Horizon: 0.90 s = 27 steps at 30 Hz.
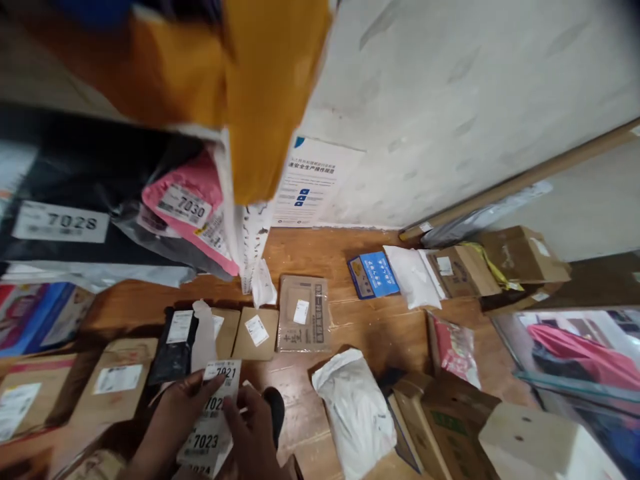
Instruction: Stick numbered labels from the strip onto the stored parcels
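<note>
Both my hands hold a strip of white number labels [214,417] reading 7021 to 7023, low in the view. My left hand [173,420] grips the strip from the left, thumb near the top label. My right hand [253,433] pinches its right edge. Just above them on the wooden floor [370,327] lie a black parcel [173,347], brown cardboard mailers [256,332] and a taped flat box [303,313].
Shelves at left hold bags labelled 7028 [60,222] and 7030 [186,203]; an orange bag [260,87] hangs above. A white poly bag [357,413], blue packet [374,275], brown boxes [500,267] and a white carton [545,443] lie around. A notice [313,183] hangs on the wall.
</note>
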Each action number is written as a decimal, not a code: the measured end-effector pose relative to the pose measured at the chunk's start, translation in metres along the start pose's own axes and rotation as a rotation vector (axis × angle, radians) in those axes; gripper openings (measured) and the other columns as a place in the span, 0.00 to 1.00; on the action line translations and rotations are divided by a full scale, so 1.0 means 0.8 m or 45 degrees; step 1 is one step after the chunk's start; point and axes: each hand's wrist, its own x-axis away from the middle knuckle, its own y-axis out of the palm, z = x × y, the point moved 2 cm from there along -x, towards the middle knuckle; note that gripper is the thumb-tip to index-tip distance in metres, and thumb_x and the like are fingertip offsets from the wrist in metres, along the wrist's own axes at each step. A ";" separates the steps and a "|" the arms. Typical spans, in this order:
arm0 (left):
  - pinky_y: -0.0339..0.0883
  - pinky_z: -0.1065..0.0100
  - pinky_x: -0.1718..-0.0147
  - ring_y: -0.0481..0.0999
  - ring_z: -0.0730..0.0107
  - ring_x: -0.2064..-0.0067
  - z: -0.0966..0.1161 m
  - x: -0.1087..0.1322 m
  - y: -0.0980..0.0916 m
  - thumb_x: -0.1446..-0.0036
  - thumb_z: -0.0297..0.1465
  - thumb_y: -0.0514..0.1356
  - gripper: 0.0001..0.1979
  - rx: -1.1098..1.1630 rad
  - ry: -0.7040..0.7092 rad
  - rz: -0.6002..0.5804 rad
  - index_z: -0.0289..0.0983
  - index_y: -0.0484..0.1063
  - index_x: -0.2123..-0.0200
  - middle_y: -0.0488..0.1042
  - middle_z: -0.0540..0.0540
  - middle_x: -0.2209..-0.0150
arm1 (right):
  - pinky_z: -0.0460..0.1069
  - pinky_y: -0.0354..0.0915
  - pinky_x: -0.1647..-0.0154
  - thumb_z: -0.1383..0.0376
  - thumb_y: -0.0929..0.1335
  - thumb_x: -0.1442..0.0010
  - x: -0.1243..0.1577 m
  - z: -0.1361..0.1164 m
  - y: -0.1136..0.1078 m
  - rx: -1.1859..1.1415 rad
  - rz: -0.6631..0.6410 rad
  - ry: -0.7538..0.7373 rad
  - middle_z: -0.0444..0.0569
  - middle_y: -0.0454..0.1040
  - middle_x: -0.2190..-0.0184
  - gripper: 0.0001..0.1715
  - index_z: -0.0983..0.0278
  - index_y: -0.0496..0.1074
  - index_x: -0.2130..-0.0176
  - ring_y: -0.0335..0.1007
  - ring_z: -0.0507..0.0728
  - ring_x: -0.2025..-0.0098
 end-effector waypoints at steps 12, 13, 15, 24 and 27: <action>0.64 0.67 0.76 0.74 0.62 0.74 -0.204 -0.144 0.154 0.59 0.57 0.57 0.29 0.088 -0.011 -0.206 0.36 0.74 0.70 0.76 0.47 0.77 | 0.47 0.64 0.82 0.42 0.77 0.85 -0.108 0.190 -0.121 -0.075 -0.041 0.614 0.38 0.68 0.86 0.39 0.65 0.67 0.78 0.63 0.49 0.85; 0.65 0.67 0.75 0.75 0.62 0.72 -0.218 -0.162 0.161 0.60 0.56 0.59 0.29 0.176 -0.020 -0.259 0.35 0.74 0.69 0.77 0.46 0.75 | 0.47 0.64 0.81 0.42 0.77 0.83 -0.120 0.208 -0.127 -0.069 -0.038 0.579 0.39 0.69 0.85 0.38 0.65 0.68 0.78 0.64 0.49 0.84; 0.68 0.67 0.72 0.76 0.61 0.70 -0.240 -0.199 0.171 0.61 0.51 0.62 0.26 0.291 -0.017 -0.356 0.34 0.75 0.68 0.78 0.45 0.72 | 0.46 0.64 0.79 0.43 0.77 0.77 -0.144 0.239 -0.138 -0.055 -0.062 0.502 0.40 0.71 0.83 0.35 0.66 0.70 0.77 0.66 0.49 0.81; 0.61 0.67 0.74 0.73 0.62 0.72 -0.275 -0.354 0.177 0.54 0.45 0.56 0.22 -0.027 0.280 -0.440 0.32 0.75 0.65 0.77 0.48 0.74 | 0.47 0.64 0.74 0.46 0.76 0.64 -0.231 0.362 -0.153 0.017 -0.067 0.154 0.42 0.73 0.79 0.27 0.64 0.72 0.75 0.67 0.50 0.77; 0.60 0.64 0.71 0.73 0.58 0.70 -0.290 -0.389 0.187 0.55 0.49 0.55 0.24 -0.184 0.418 -0.404 0.32 0.75 0.72 0.76 0.45 0.76 | 0.48 0.65 0.74 0.44 0.75 0.63 -0.245 0.423 -0.162 0.056 0.009 0.070 0.44 0.73 0.80 0.28 0.65 0.72 0.76 0.67 0.52 0.78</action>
